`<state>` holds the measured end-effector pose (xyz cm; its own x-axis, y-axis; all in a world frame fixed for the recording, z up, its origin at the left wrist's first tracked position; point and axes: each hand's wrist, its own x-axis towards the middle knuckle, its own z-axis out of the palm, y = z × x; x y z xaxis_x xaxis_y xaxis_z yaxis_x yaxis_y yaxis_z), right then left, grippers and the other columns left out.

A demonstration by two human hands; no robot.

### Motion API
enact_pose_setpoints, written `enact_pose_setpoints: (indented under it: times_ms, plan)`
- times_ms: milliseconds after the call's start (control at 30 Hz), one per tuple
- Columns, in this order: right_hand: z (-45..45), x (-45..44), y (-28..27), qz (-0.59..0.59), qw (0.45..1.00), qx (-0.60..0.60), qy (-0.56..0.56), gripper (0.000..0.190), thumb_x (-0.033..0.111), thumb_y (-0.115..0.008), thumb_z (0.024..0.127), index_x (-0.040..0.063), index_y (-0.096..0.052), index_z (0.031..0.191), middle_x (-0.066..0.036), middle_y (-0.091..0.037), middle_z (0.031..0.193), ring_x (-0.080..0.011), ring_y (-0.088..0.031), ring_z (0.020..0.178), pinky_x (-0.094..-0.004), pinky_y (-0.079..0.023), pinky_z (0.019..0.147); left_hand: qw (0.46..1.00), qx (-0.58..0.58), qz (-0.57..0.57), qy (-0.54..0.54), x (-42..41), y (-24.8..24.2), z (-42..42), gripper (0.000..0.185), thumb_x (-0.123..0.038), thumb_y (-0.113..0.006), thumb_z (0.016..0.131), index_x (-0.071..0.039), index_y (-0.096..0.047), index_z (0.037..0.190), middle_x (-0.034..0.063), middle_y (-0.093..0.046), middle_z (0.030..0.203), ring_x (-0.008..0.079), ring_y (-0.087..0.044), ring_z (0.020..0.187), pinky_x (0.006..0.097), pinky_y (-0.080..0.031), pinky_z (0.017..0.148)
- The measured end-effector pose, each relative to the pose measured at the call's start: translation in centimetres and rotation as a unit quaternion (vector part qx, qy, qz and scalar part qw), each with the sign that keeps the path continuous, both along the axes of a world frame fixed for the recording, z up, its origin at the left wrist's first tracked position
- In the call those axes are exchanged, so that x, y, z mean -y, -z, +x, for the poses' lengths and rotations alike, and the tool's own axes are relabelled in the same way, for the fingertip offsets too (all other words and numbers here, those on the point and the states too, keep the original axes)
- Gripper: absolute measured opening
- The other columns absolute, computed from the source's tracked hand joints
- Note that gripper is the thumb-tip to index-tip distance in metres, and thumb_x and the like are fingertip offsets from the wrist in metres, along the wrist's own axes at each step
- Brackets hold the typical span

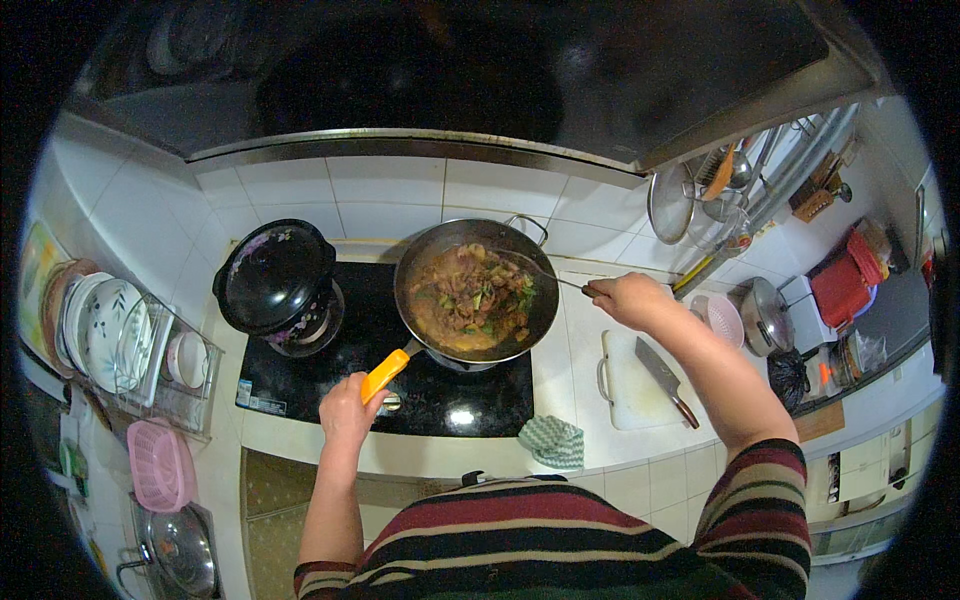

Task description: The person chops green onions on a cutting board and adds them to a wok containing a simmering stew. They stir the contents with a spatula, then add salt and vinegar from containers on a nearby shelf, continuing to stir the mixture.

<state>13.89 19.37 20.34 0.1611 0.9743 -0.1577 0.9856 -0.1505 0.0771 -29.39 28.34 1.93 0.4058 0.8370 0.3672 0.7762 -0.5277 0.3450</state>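
A dark wok [405, 322] sits on the right burner of the black glass cooktop [300, 394], holding a brown stew of meat pieces and green vegetables [472, 300]. My left hand [349, 409] grips the wok's orange-yellow handle [385, 375] at the front. On the right, my right hand [630, 298] is closed around the dark handle of a metal cooking utensil [551, 278]. The utensil reaches over the wok's right rim, and its head is hidden in the food. A cleaver [658, 369] lies on a white cutting board [630, 390] below my right forearm.
A lidded black pot [277, 276] occupies the left burner. A green-and-white cloth [553, 442] lies at the counter's front edge. A dish rack [206, 390] with plates and a pink basket [160, 465] stand at left. Strainers [670, 202] hang at right, under the range hood [420, 144].
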Motion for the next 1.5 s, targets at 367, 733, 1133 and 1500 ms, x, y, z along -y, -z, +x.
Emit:
enact_pose_setpoints:
  times_ms: [367,733,1133,1500]
  plan:
    - [5.3,0.6,7.0,-0.193,0.770,-0.506,0.339,0.031,0.039,-0.047,0.096,0.013,-0.061,0.107,-0.001,-0.058,0.074,-0.0048,-0.045,0.044,-0.0237,-0.041,0.039,0.999,0.018,0.028,0.007,-0.4,0.1,0.1,0.040,-0.033,-0.081,0.066,-0.009,-0.063,0.093,0.0089,-0.064,0.075,0.0292,-0.061,0.067,0.0418,-0.048,0.062]
    - [4.7,-2.4,13.1,0.026,0.979,-0.185,-0.086,0.047,0.042,-0.053,0.093,0.015,-0.053,0.132,-0.013,-0.068,0.102,-0.0339,-0.065,0.081,-0.0403,-0.053,0.077,1.000,-0.010,0.013,0.007,-0.5,0.6,-0.5,0.044,-0.038,-0.080,0.068,-0.008,-0.063,0.096,0.0089,-0.066,0.079,0.0284,-0.064,0.070,0.0402,-0.050,0.063]
    - [3.4,-7.6,1.8,-0.088,0.973,-0.190,0.101,0.030,0.033,-0.047,0.095,0.009,-0.063,0.101,-0.016,-0.063,0.070,-0.0293,-0.063,0.059,-0.0411,-0.053,0.063,0.998,0.041,0.037,0.027,-0.5,1.0,-0.7,0.043,-0.034,-0.080,0.068,-0.008,-0.063,0.099,0.0091,-0.066,0.078,0.0286,-0.064,0.066,0.0390,-0.050,0.061]
    - [-2.7,-11.0,3.6,-0.047,0.969,0.034,-0.238,0.027,0.028,-0.056,0.086,0.016,-0.067,0.107,-0.016,-0.068,0.086,-0.0365,-0.065,0.078,-0.0472,-0.052,0.066,0.997,0.029,0.065,0.028,-0.5,1.3,-0.8,0.044,-0.033,-0.081,0.066,-0.008,-0.064,0.098,0.0093,-0.066,0.076,0.0286,-0.064,0.063,0.0382,-0.051,0.059]
